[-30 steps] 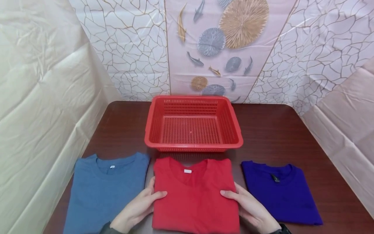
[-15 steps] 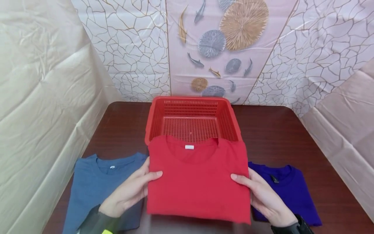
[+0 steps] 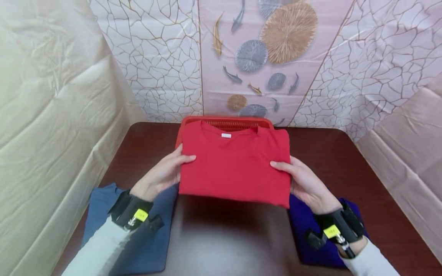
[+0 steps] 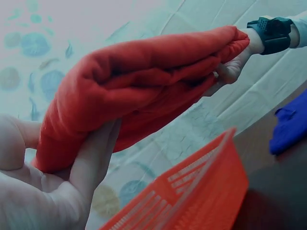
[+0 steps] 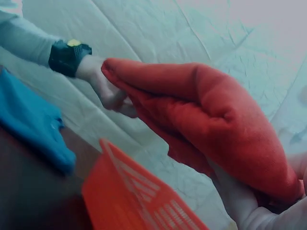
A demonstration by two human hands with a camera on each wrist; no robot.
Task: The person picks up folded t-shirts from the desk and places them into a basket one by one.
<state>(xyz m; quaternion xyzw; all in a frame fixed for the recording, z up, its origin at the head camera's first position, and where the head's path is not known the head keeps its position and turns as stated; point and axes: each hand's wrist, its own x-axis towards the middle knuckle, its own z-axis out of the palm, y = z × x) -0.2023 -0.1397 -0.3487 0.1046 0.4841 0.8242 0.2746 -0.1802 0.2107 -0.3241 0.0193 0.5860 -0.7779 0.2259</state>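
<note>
A folded red T-shirt [image 3: 235, 165] with a white neck label is held up between both hands. My left hand [image 3: 162, 172] grips its left side, thumb on top and fingers underneath. On the opposite side my right hand [image 3: 307, 182] grips it the same way. Behind and below the shirt stands a red plastic basket [image 3: 228, 122], mostly hidden in the head view. Both wrist views show the shirt raised above the basket's rim [image 4: 206, 163], its folded layers sagging slightly between the hands.
A folded blue T-shirt [image 3: 152, 237] lies on the dark wooden table [image 3: 317, 153] at the left, partly under my left forearm. A folded purple-blue T-shirt [image 3: 310, 245] lies at the right, partly covered by my right wrist. Patterned sheets hang behind and at both sides.
Both hands have lifted the red T-shirt off the table and carried it forward, so it now covers most of the basket in the head view. The other two shirts have stayed put.
</note>
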